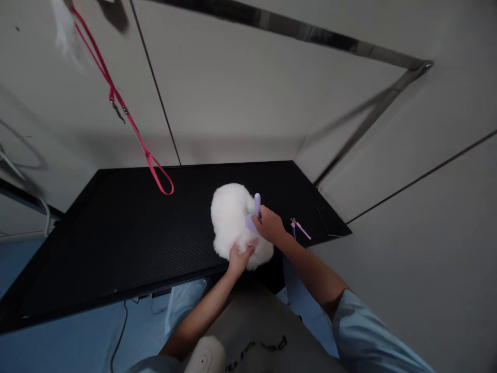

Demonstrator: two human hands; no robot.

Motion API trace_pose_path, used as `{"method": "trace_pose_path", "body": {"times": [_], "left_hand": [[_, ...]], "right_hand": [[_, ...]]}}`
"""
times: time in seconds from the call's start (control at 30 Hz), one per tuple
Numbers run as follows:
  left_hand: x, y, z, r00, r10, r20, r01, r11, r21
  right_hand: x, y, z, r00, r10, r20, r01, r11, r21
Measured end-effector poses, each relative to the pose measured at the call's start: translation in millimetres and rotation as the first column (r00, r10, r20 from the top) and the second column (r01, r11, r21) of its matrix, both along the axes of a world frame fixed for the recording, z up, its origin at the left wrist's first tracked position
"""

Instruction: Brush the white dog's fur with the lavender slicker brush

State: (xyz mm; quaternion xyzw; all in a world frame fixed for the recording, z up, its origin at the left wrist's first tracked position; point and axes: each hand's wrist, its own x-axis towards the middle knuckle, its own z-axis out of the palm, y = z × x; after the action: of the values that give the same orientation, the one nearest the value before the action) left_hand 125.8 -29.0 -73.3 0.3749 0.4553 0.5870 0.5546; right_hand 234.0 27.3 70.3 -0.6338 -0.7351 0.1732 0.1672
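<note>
A white fluffy dog [231,215] is on the black table, close to its front edge; its face cannot be made out. My right hand [269,224] is closed around a lavender grooming brush [257,199], whose handle points up and whose head is against the coat on the dog's right-hand side in view. Lower down, my left hand [238,259] grips part of the dog, thumb on top, where a patch of pinkish skin shows through the fur. Exactly which body part it holds is hard to tell.
Pink-handled nail clippers [300,228] lie open on the table [135,223], right of the dog. A dark flat object [330,221] is at the right corner. A red leash [132,122] hangs over the left. A metal bar [310,33] crosses above, near the wall.
</note>
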Motion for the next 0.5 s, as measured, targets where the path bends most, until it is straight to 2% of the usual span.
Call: {"method": "trace_pose_path", "body": {"times": [0.1, 0.13, 0.23, 0.27, 0.37, 0.4, 0.43, 0.5], "left_hand": [[-2.2, -0.2, 0.1, 1.000, 0.007, 0.005, -0.007, 1.000, -0.006], [-2.9, -0.1, -0.2, 1.000, 0.000, 0.001, 0.000, 1.000, -0.013], [-4.1, 0.1, -2.2, 0.999, -0.032, 0.000, 0.032, 0.999, -0.011], [-4.4, 0.1, -3.3, 0.999, -0.035, 0.007, 0.035, 0.999, -0.006], [-5.7, -0.9, -7.0, 0.999, -0.020, 0.036, 0.020, 1.000, -0.003], [-6.4, -1.4, -7.9, 0.999, -0.022, 0.038, 0.022, 1.000, -0.014], [-7.3, -1.8, -8.3, 0.999, -0.028, 0.036, 0.028, 0.999, -0.023], [-9.0, -2.4, -7.8, 0.998, -0.047, 0.041, 0.049, 0.998, -0.041]], "right_hand": [[1.0, 0.6, 0.3, 0.995, 0.086, -0.040, -0.090, 0.990, -0.108], [2.2, 0.3, -0.3, 0.996, 0.075, -0.040, -0.079, 0.990, -0.119], [8.6, -2.1, -4.3, 0.997, -0.072, -0.040, 0.073, 0.997, 0.021], [11.5, -3.3, -6.3, 0.995, -0.070, -0.065, 0.073, 0.997, 0.040], [21.6, -5.7, -12.1, 0.983, 0.016, -0.185, -0.027, 0.998, -0.054], [25.3, -5.6, -13.6, 0.978, -0.017, -0.206, 0.004, 0.998, -0.063], [28.9, -5.1, -15.0, 0.972, -0.094, -0.215, 0.091, 0.996, -0.026], [35.0, -3.6, -18.3, 0.934, -0.252, -0.253, 0.284, 0.954, 0.098]]}}
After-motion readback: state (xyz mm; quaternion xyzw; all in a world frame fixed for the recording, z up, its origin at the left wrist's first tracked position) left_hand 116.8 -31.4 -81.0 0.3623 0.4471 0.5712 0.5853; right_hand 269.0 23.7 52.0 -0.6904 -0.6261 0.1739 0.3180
